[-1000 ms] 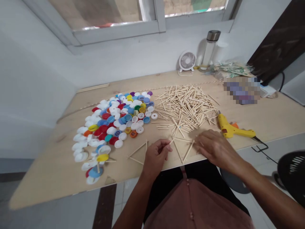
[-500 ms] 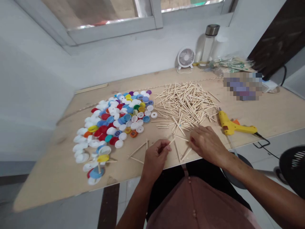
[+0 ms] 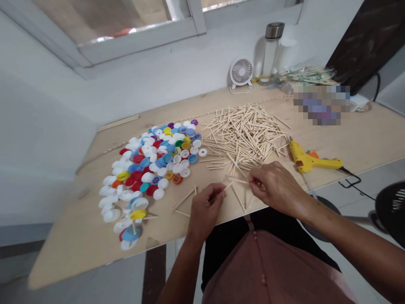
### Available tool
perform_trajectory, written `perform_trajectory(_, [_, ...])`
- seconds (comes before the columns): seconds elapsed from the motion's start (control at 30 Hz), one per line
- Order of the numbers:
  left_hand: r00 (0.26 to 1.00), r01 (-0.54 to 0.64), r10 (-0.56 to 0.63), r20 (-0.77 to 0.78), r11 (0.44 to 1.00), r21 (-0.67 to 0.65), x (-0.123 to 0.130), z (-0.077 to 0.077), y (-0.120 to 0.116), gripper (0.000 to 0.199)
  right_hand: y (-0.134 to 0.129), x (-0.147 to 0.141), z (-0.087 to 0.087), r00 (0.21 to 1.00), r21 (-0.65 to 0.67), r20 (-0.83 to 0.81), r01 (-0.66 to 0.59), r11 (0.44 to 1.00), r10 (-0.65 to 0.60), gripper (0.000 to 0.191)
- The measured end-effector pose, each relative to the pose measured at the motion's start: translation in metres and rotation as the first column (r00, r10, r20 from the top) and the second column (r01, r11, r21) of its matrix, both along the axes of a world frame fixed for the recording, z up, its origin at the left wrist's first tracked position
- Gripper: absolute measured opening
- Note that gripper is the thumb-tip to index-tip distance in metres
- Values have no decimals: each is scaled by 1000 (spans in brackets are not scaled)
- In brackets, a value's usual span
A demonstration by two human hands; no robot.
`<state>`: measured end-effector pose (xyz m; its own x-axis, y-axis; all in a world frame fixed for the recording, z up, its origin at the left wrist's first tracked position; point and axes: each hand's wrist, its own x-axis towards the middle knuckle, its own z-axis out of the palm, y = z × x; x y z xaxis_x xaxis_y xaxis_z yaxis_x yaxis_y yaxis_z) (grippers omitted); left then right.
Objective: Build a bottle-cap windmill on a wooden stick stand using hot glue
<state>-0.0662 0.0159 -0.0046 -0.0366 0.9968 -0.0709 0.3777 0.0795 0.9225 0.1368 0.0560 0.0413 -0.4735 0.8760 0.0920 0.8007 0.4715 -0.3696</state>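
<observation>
My left hand is closed in a pinch on a short wooden stick whose tip points right. My right hand is closed too, its fingertips at the end of another wooden stick. The near ends of these two sticks come close together; I cannot tell whether they are joined. Between the hands a slanting stick lies by the table's front edge. Left of my left hand, several sticks form an angular shape, partly hidden by the hand. A large pile of wooden sticks lies just beyond.
Many coloured bottle caps spread over the left of the wooden table. A yellow glue gun with a cord lies right. Behind stand a small white fan, a glass bottle and bagged sticks. A black chair is at right.
My right hand has shifted slightly up and left, its fingertips now at the end of the upper stick. My left hand stays nearly in place. The view has tilted a little.
</observation>
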Motion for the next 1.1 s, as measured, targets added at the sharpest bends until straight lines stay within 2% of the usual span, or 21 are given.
perform_trajectory(0.33, [977,56,-31,-213,992,116,1,4,0,15,-3,-5,5,999,65,29,-18,998,16,13])
perform_trajectory(0.63, [923,69,-3,-385,985,157,3,3,2,16,-6,-11,8,996,151,91,-26,988,12,17])
perform_trajectory(0.87, [873,126,-20,-487,975,184,5,1,5,18,-6,-14,9,998,142,59,-40,989,31,15])
perform_trajectory(1.1, [833,187,-33,-553,956,226,8,0,9,19,-6,-19,8,999,78,-14,-52,996,53,18])
